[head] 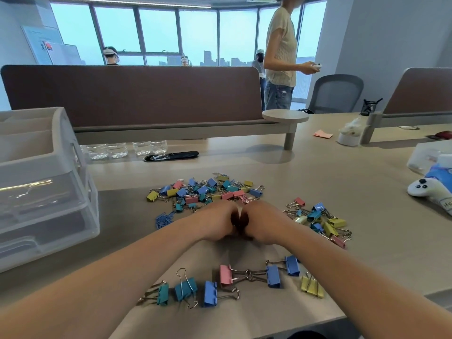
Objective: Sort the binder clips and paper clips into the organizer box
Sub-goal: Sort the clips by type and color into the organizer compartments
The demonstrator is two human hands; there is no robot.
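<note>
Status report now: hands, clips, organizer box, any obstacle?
Left hand and right hand pressed together, fingers curled, grip unseen. Binder clips in three groups, blue paper clips beside left hand. Organizer box at left, no obstacle seen.

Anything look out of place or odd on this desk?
Only one thing: in the near row, the pink binder clip and the blue binder clip beside it lie with their wire handles tangled together.

Brown desk divider (132, 94) standing across beige table (318, 172). Behind it, windows (159, 30) letting in hazy daylight. To its right, grey chair (335, 94) sitting against white wall (391, 45).
</note>
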